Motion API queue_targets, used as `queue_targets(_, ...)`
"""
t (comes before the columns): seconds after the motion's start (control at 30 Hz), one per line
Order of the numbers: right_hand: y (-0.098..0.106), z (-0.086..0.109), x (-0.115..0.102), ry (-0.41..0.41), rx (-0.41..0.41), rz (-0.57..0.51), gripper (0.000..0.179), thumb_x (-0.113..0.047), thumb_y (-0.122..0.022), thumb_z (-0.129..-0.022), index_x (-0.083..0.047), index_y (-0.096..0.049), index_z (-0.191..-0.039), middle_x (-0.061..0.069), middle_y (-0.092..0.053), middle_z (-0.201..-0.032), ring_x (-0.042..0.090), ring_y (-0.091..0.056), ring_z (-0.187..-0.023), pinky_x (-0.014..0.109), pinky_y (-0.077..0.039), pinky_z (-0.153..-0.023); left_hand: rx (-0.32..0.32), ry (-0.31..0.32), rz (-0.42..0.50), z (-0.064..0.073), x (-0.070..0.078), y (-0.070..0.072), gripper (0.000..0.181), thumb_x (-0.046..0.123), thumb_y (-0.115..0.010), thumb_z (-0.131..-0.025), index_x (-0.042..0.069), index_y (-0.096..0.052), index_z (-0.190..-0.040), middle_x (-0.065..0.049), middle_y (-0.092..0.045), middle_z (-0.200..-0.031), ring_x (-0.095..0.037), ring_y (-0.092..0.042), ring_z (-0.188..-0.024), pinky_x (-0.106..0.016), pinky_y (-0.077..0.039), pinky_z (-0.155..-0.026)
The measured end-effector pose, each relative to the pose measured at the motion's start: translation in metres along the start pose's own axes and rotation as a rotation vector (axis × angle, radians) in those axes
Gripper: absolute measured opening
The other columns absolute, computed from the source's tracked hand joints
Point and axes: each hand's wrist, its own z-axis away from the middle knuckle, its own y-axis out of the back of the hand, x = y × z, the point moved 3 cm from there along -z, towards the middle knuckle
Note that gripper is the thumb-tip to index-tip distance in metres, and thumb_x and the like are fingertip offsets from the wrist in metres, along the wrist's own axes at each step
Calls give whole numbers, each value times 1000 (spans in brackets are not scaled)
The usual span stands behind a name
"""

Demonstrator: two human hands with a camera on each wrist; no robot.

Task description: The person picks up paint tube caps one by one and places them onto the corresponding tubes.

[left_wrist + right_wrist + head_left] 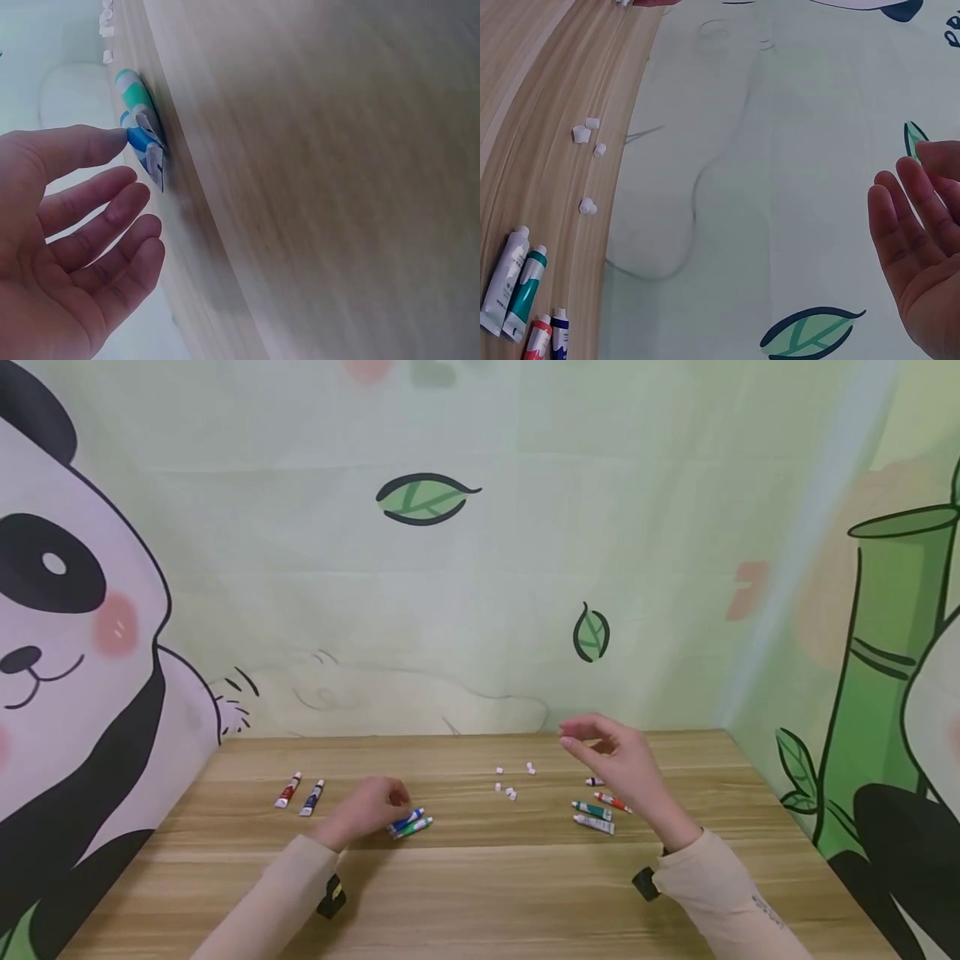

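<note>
My left hand [372,807] is low over the table beside a blue paint tube [407,821] and a green paint tube [415,827], which lie side by side. Its fingers are loosely bent with nothing between them; in the left wrist view the thumb overlaps the blue tube, and I cannot tell whether it touches. My right hand [613,758] is raised above the table's right side, fingers gently curved, holding nothing that I can see. Below it lie a teal paint tube [592,811], a white paint tube [594,824], an orange-red paint tube [611,801] and a dark blue one [560,334].
Several small white caps [511,793] are scattered mid-table toward the back. A red paint tube [287,791] and a navy paint tube [311,798] lie at the left. Behind the wooden table [480,893] hangs a printed backdrop [480,610].
</note>
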Motion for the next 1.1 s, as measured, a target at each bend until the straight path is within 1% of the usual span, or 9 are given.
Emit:
queue_targets(0.13,-3,-1,5,5,-11,1,23,-25,-69,-97,-12,-70,-117,3,-73,-111,18,-67,-99,31,-54,-80,-2,-11,-26,1,5,-2,8,13,-76,-88,8,-72,-92,1,-65,-81,-14,-59,-72,-32,-52,-68)
queue_targets(0.23,-6,-1,10,-10,-17,1,24,-26,-69,-97,-12,-71,-117,3,-73,-111,18,-67,-99,31,-54,-80,1,-31,-52,1,7,-4,6,11,-75,-88,7,-72,-90,0,-66,-81,-13,-58,-71,-34,-53,-70)
queue_targets(0.4,-14,-2,20,-27,-42,22,22,-24,-70,-97,-11,-71,-115,2,-73,-108,18,-67,-98,31,-54,-79,9,-39,-95,0,9,-6,6,12,-76,-88,8,-72,-88,1,-65,-80,-12,-58,-71,-34,-53,-71)
queue_targets(0.57,-26,-3,29,-21,-87,48,19,-20,-72,-95,-11,-72,-112,1,-74,-104,17,-67,-95,31,-55,-77,10,-44,-116,1,14,-6,6,11,-77,-86,9,-71,-86,1,-66,-78,-12,-58,-71,-34,-53,-70)
queue_targets(0.67,-33,-4,33,-32,-110,61,19,-19,-72,-95,-10,-72,-112,0,-73,-104,18,-67,-94,32,-55,-77,-1,-42,-102,2,16,-8,6,11,-77,-86,9,-72,-86,1,-66,-79,-12,-58,-70,-33,-53,-69)
queue_targets(0.83,-43,-7,41,-82,-192,87,20,-18,-71,-96,-8,-72,-113,2,-72,-105,20,-66,-98,38,-55,-82,-11,-51,-85,2,14,-13,6,12,-77,-87,10,-71,-86,3,-65,-77,-11,-58,-68,-30,-52,-66)
queue_targets(1.0,-54,-9,52,-70,-261,107,18,-14,-70,-96,-6,-72,-112,5,-72,-107,22,-66,-100,41,-56,-85,-14,-65,-76,2,13,-17,6,10,-76,-86,8,-71,-85,3,-65,-77,-11,-58,-68,-31,-52,-66)
queue_targets(1.1,-60,-9,60,-82,-297,102,17,-13,-69,-96,-7,-72,-112,7,-72,-110,23,-66,-101,43,-55,-87,-9,-78,-83,1,13,-16,5,9,-76,-86,8,-71,-84,2,-65,-77,-11,-58,-69,-32,-53,-67)
